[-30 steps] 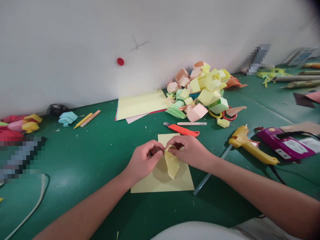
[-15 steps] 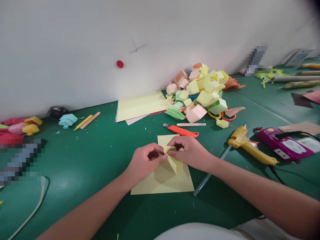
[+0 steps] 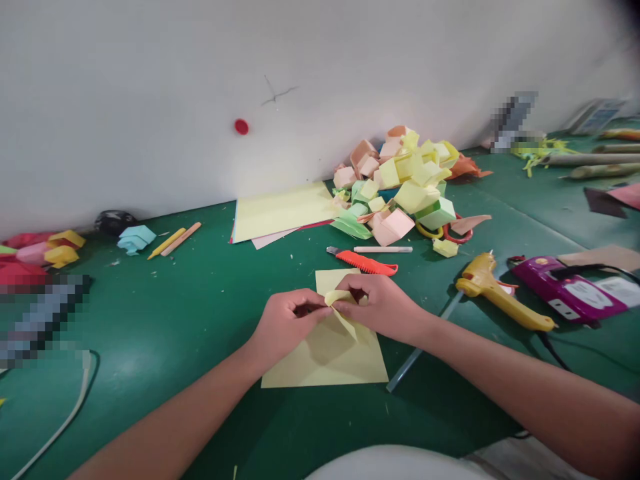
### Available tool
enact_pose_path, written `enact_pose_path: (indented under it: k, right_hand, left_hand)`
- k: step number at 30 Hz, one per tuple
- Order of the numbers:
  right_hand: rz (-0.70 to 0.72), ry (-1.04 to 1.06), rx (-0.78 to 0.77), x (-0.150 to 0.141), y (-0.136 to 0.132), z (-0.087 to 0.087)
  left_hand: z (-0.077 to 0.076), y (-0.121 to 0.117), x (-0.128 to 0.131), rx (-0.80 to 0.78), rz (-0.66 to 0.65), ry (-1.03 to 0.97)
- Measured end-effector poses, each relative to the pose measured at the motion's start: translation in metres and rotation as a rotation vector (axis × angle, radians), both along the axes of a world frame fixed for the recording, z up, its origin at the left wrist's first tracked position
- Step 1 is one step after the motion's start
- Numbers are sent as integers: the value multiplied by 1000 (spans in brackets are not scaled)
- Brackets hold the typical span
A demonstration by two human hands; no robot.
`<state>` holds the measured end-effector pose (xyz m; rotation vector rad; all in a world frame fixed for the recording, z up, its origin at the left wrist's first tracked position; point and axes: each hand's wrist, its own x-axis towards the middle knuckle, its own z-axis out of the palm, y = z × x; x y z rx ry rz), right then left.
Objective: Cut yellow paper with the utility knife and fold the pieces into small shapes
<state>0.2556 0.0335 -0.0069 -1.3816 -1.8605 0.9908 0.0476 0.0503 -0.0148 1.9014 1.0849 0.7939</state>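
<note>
Paper, pale yellow and folded (image 3: 347, 325), sits between your two hands, its upper edge curled and its lower end hanging down to a point. Your right hand (image 3: 384, 305) has it pinched narrowly between thumb and forefinger. Your left hand (image 3: 293, 323) meets it from the other side, thumb and fingertips drawn together at its edge; you can't see exactly how much they hold. Directly below your hands, a flat yellow sheet (image 3: 320, 375) lies on the green table (image 3: 210, 333).

Just beyond that sheet you have an orange-red utility knife (image 3: 367, 263), with a slim pale pen (image 3: 383, 249) beside it. Your right forearm passes over a clear glue stick (image 3: 406, 368) that runs from the back of the yellow glue gun (image 3: 487, 287). Next to the gun is a purple power strip (image 3: 563, 287).

Farther out, against the wall (image 3: 150, 100), you face a heap of folded paper pieces (image 3: 417, 197) in yellow, pink and green, with a stack of coloured sheets (image 3: 280, 213) to its left.
</note>
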Motion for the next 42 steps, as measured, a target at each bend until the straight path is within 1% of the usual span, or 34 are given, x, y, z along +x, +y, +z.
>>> enact_pose_path:
  k: [5, 13, 19, 24, 28, 32, 36, 39, 42]
  right_hand:
    - [-23, -21, 30, 1, 1, -1]
    - [-52, -43, 89, 1, -2, -1]
    - [-77, -47, 110, -3, -3, -3]
    - [-68, 3, 72, -2, -1, -4]
    - [-59, 14, 40, -2, -3, -5]
    - [-50, 27, 37, -3, -2, -7]
    - [-24, 46, 68, -2, -1, -10]
    - [-8, 64, 82, -2, 1, -10]
    - [-9, 77, 59, -3, 0, -9]
  left_hand:
    - [1, -2, 1, -34, 12, -10]
    - [4, -7, 5, -2, 80, -7]
    - [9, -8, 7, 70, 38, -18]
    - [14, -11, 9, 73, 56, 44]
    - [16, -10, 10, 88, 28, 79]
    - [17, -10, 10, 108, 31, 110]
    - [18, -11, 9, 112, 35, 151]
    - [20, -11, 9, 95, 48, 194]
    - [23, -10, 8, 80, 57, 214]
